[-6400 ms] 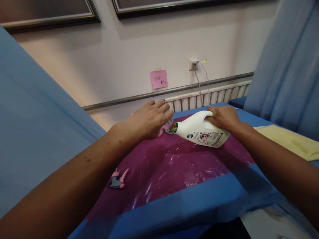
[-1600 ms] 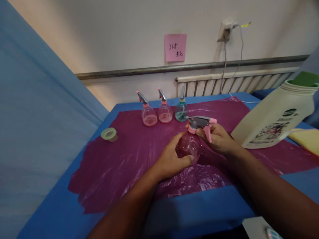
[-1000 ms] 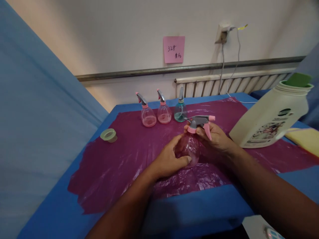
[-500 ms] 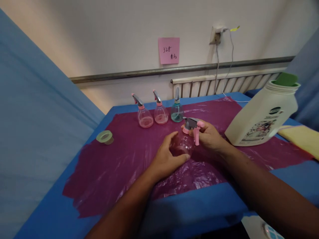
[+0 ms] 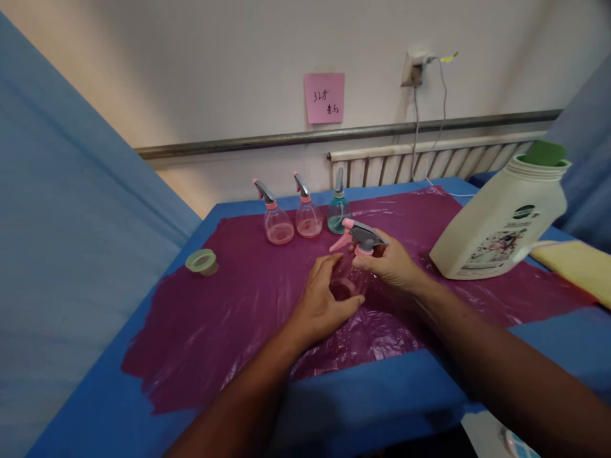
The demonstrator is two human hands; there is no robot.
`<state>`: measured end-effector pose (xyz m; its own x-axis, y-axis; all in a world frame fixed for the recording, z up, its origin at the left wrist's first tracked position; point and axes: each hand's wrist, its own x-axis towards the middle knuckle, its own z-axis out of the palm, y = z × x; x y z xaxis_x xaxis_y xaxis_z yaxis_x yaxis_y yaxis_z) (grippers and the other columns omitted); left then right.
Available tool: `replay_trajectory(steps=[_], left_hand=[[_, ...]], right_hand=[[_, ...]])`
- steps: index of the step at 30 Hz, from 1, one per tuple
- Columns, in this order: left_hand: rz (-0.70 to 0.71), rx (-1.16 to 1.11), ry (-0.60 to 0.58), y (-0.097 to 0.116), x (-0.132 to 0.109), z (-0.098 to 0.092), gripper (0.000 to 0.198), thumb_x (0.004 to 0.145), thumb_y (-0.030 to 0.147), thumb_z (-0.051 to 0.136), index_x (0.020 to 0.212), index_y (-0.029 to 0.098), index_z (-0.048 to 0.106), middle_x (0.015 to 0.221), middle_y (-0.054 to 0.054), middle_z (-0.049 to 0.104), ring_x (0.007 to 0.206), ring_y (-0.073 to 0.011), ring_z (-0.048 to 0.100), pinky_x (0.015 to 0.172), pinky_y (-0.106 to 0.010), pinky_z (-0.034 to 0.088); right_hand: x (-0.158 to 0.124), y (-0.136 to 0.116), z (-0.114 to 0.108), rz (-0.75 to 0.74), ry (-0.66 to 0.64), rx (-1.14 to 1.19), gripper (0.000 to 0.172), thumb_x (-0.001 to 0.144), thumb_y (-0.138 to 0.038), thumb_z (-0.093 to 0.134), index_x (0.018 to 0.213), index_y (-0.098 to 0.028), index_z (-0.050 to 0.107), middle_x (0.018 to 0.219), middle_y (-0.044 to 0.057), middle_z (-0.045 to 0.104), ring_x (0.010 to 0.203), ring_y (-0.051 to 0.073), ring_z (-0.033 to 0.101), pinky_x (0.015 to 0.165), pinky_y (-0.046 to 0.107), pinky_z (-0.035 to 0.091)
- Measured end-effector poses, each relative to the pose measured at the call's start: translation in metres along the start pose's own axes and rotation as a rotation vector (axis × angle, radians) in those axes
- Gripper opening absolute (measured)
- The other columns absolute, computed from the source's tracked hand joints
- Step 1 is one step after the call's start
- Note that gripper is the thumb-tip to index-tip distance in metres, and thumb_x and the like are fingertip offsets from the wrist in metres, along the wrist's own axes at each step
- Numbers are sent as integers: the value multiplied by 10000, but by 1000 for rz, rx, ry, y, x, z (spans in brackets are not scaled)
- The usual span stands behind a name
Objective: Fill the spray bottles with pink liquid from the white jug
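Observation:
A clear pink spray bottle [image 5: 351, 283] stands in front of me on a dark red plastic sheet [image 5: 229, 305]. My left hand [image 5: 324, 299] is wrapped round the left side of its body. At its neck, my right hand [image 5: 394, 261] grips the pink collar below the grey and pink spray head [image 5: 363, 235], whose nozzle points left. Behind it are two more pink spray bottles [image 5: 279, 228] [image 5: 309, 219] and a teal one [image 5: 338, 213], all upright with liquid low inside.
To the right stands a large cream jug [image 5: 496, 229] with a green scoop [image 5: 547, 152] in its mouth, beside a yellow cloth [image 5: 575, 264]. A small greenish cup [image 5: 202, 261] sits left. Blue curtains [image 5: 62, 191] hang at the sides; a pink note [image 5: 324, 98] is on the wall.
The spray head has turned, so its nozzle and trigger now point left instead of right. My right hand has shifted its hold at the neck. My left hand stays round the bottle.

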<state>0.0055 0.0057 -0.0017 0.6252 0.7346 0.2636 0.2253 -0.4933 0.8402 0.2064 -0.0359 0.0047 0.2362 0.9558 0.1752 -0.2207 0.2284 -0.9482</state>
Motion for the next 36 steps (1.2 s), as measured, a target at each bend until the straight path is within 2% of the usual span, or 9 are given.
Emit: replay_trajectory(steps=[11,15,17,19,21,24,29,33,36], left_hand=[[-20,-2,14,5,0,2,724,813,243,919,1483,291,651,1481,-94,665,1422,-347,665,1267,-568,538],[-90,-26,18,7,1,-4,782,810,299,928,1528,276,620,1507,-110,664,1433,-364,669,1272,-584,532],[-127,-32,8,9,2,-7,798,798,319,930,1529,257,617,1503,-121,669,1420,-370,674,1272,-595,528],[-149,-40,-8,11,3,-9,808,779,320,929,1522,243,621,1496,-129,674,1404,-376,681,1270,-607,526],[-157,-46,-20,12,2,-10,813,770,317,927,1521,243,622,1501,-132,674,1402,-380,683,1267,-617,525],[-158,-42,-32,13,1,-10,824,778,329,930,1536,260,615,1524,-129,666,1423,-384,677,1274,-619,524],[-148,-30,-42,14,-1,-9,816,786,327,921,1537,265,608,1510,-118,668,1409,-372,683,1259,-590,546],[-134,-36,-51,14,-1,-9,828,781,332,915,1541,240,600,1526,-134,664,1422,-376,677,1265,-587,543],[-115,-48,-55,12,-1,-9,836,781,328,917,1547,237,594,1580,-142,648,1485,-385,650,1308,-594,510]], right_hand=[[4,7,6,-73,95,-154,610,660,-574,1097,1007,-255,710,902,-21,710,834,191,623,822,352,567],[0,-1,-1,-120,-31,-89,573,845,-639,971,1261,-293,782,1166,43,805,1111,261,727,1042,410,589],[-2,-3,-6,-136,-106,-24,501,934,-644,888,1284,-292,814,1286,62,819,1280,294,723,1187,454,542],[-3,-2,-10,-136,-142,17,435,967,-615,862,1246,-282,845,1306,65,833,1319,306,724,1250,483,501],[-2,-1,-13,-110,-146,29,399,967,-578,879,1227,-276,861,1270,63,847,1260,295,748,1220,475,521],[-2,-2,-15,-74,-109,-13,416,919,-573,940,1180,-259,862,1180,63,849,1101,252,759,1059,408,583],[-1,-9,-9,-93,-24,-46,457,778,-561,1056,963,-235,793,949,24,792,840,170,672,846,333,581],[1,-10,-8,-125,11,-31,522,695,-543,1104,912,-250,729,871,-11,762,770,155,645,785,318,578],[-2,-11,-10,-142,-60,-71,483,786,-584,1049,1059,-271,802,1001,22,814,912,200,725,901,365,616]])
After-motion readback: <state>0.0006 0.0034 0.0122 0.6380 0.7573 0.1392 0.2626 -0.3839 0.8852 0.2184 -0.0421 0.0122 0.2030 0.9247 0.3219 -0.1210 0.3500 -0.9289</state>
